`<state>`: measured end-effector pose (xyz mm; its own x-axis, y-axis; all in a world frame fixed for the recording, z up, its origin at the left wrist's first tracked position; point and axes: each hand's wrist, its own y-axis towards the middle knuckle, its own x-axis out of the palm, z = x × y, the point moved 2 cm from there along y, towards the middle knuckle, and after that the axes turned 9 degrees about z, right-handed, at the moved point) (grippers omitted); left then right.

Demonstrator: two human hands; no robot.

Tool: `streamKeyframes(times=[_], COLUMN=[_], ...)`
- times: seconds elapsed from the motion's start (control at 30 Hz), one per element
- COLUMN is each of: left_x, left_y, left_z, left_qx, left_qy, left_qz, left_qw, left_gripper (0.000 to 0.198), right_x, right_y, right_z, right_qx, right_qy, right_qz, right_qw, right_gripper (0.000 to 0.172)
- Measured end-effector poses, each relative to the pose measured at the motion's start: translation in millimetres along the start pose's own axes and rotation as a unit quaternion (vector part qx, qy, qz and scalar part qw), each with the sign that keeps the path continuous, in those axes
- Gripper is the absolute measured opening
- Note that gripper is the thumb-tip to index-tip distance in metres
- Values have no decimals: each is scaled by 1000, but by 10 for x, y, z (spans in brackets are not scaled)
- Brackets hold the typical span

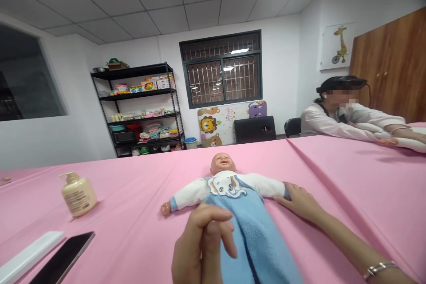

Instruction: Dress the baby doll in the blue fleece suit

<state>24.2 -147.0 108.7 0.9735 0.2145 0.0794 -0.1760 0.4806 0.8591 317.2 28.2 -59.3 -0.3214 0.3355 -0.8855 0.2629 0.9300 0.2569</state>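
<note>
A baby doll [253,226] lies on its back, its head away from me, in a blue and white outfit with an elephant on the chest. My left hand [204,242] is over the doll's body, fingers curled in toward the thumb, and nothing shows in them. Out to the right, my right hand [299,199] grips the end of the doll's sleeve [271,184] at the blue cuff. That hand covers the doll's own hand. The doll's other arm [189,193] stretches out to the left with its small hand bare.
A pink cloth [133,217] covers the table. On the left stand a pump bottle [79,195], a white flat bar [31,255] and a dark phone [63,257]. Another person [342,111] leans over the table at right. A stocked shelf [136,111] stands behind.
</note>
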Motion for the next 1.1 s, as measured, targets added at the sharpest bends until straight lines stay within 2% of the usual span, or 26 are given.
streamKeyframes(times=[0.1, 0.2, 0.27, 0.37, 0.4, 0.47, 0.53, 0.57, 0.63, 0.73, 0.8, 0.87, 0.97, 1.03, 1.1], left_x=[39, 185, 349, 610, 695, 856, 1004, 1079, 1216, 1336, 1322, 1241, 1086, 1022, 1006], left_y=[71, 204, 276, 312, 298, 235, 166, 131, 70, -6, -59, -106, -148, -150, -141], left_z=[-241, -592, -819, -1117, -1205, -1366, -1488, -1532, -1588, -1631, -1662, -1685, -1677, -1646, -1619], left_qx=[-54, -167, -208, -180, -152, -106, -82, -80, -70, -8, 60, 148, 260, 292, 279], left_qy=[60, 122, 133, 214, 260, 353, 418, 431, 443, 417, 373, 333, 311, 311, 321], left_qz=[-51, -147, -219, -298, -332, -403, -424, -429, -426, -393, -360, -314, -256, -243, -261], left_qw=[995, 967, 944, 913, 894, 838, 799, 789, 786, 820, 853, 877, 877, 871, 866], left_gripper=[20, 31, 35, 31, 29, 27, 23, 20, 30, 53, 50, 40, 36, 37, 35], right_x=[-87, -168, -204, -220, -217, -206, -193, -188, -183, -189, -215, -274, -393, -456, -463], right_y=[-9, -30, -37, -23, -13, 11, 34, 46, 69, 92, 69, -20, -275, -444, -533], right_z=[-10, -20, -35, -62, -74, -107, -149, -170, -207, -278, -392, -585, -935, -1101, -1169], right_qx=[20, 57, 61, 68, 76, 91, 105, 111, 123, 132, 107, 45, -47, -75, -84], right_qy=[6, 24, 41, 105, 142, 231, 330, 380, 468, 573, 619, 635, 611, 586, 563], right_qz=[7, 21, 40, 84, 100, 126, 133, 133, 135, 146, 130, 83, -27, -73, -76], right_qw=[1000, 998, 997, 989, 982, 960, 929, 909, 864, 795, 767, 767, 790, 803, 819], right_gripper=[79, 63, 50, 45, 46, 50, 57, 62, 75, 90, 94, 89, 72, 64, 61])
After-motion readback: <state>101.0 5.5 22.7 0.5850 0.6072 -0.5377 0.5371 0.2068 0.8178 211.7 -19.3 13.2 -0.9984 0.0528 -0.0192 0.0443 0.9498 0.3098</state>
